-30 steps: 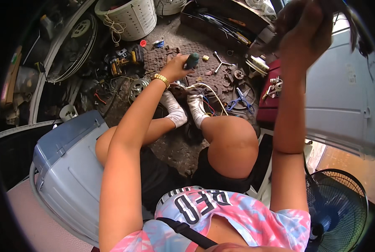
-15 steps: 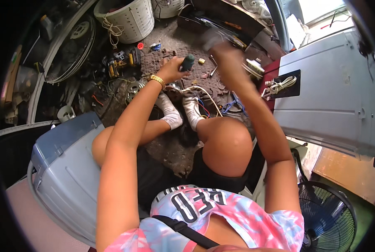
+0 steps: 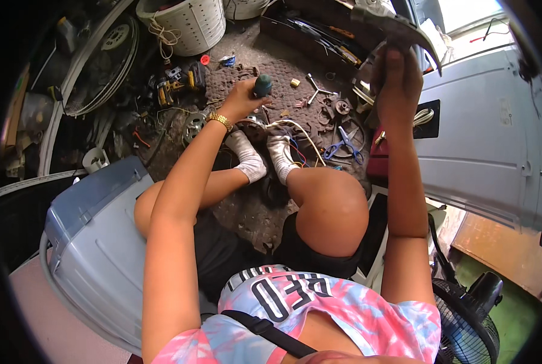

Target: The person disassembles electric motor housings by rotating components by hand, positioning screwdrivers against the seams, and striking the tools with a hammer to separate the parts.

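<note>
My left hand (image 3: 239, 101) is wrapped round the green handle (image 3: 262, 85) of a tool that looks like a screwdriver; its shaft is hidden below the hand. It stands upright over a round metal motor part (image 3: 251, 125) between my feet, with white and coloured wires leading off it. I cannot see whether the tool's tip touches the part. Raised high at the right, my right hand (image 3: 398, 85) grips a claw hammer (image 3: 394, 25), its dark head up and well apart from the green handle.
Blue scissors (image 3: 345, 147), a three-armed wrench (image 3: 317, 91) and small metal parts lie on the mat to the right. A yellow drill (image 3: 167, 94) is at the left. Behind are a white perforated tub (image 3: 193, 30) and a tool box (image 3: 277, 27). Grey casings flank me; a fan (image 3: 465, 315) stands lower right.
My right hand has swung the hammer up and to the right, away from the green handle. My left hand has barely shifted and keeps its hold.
</note>
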`<state>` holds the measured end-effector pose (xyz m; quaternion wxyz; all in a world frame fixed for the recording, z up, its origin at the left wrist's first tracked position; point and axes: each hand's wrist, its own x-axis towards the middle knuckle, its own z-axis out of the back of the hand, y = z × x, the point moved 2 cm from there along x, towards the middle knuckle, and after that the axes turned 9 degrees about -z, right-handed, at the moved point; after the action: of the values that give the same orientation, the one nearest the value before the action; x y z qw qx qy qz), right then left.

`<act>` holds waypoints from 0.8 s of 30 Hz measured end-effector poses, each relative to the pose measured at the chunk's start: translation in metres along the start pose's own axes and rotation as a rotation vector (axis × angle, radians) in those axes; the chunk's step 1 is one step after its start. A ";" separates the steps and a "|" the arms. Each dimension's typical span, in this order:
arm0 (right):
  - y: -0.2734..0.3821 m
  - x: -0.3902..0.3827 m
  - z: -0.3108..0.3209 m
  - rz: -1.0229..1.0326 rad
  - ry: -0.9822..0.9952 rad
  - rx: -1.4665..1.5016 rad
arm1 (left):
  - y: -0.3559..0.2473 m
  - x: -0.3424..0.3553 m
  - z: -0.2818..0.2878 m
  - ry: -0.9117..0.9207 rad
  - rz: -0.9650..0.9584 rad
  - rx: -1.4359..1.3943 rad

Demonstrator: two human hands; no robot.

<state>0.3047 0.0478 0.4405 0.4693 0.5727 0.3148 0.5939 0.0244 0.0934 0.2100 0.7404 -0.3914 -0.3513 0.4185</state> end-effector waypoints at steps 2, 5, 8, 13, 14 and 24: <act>-0.004 -0.007 -0.007 -0.098 -0.017 0.007 | 0.003 -0.011 0.003 -0.051 -0.030 -0.070; -0.012 -0.008 -0.006 -0.079 0.014 -0.008 | 0.001 -0.020 0.006 -0.074 -0.116 0.019; -0.014 -0.009 -0.007 -0.059 0.028 -0.063 | -0.005 -0.023 0.003 -0.077 -0.150 0.071; 0.002 -0.022 -0.030 0.018 0.157 -0.337 | -0.003 -0.033 0.005 -0.071 -0.167 0.037; -0.002 -0.023 -0.035 0.017 0.158 -0.337 | -0.002 -0.034 0.005 -0.081 -0.188 0.064; -0.026 -0.034 -0.108 0.271 0.661 -0.802 | 0.013 -0.049 0.016 -0.111 -0.025 0.008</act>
<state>0.2014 0.0436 0.3884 0.4461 0.1663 0.1176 0.8715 -0.0133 0.0588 0.1968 0.7265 -0.3603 -0.3951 0.4315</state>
